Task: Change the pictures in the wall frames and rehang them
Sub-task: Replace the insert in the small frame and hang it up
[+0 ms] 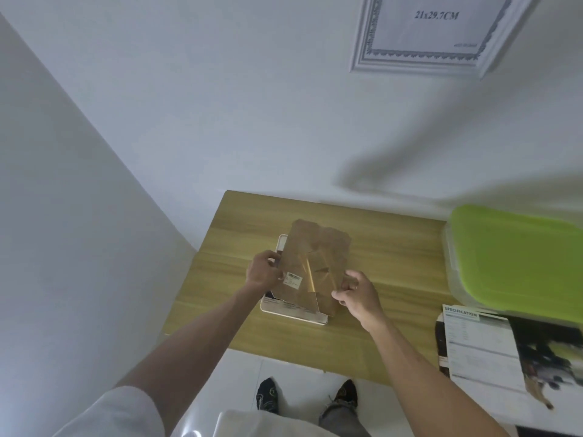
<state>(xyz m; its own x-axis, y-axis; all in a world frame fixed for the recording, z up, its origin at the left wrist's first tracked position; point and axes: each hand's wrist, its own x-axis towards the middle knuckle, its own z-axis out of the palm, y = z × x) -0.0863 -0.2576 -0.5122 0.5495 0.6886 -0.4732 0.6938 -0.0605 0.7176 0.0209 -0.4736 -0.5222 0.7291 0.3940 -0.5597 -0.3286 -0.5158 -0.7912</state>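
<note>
White walls meeting in a corner, wood-grain table pushed up against them. Left hand and right hand both reaching forward, fingers curled, pinching opposite edges of a brown cardboard backing board with a barcode sticker, held tilted just above a small white frame lying flat on the table. Bigger ornate white frame hanging on the wall. Lime-green lid and glossy printed sheets off to the right.

Backing board in my fingers: brown, white barcode label. Beneath it, frame: white. Table: yellow-tan woodgrain. Right of the board, box lid: lime green. Wall frame above: white, dark scrolled border.
</note>
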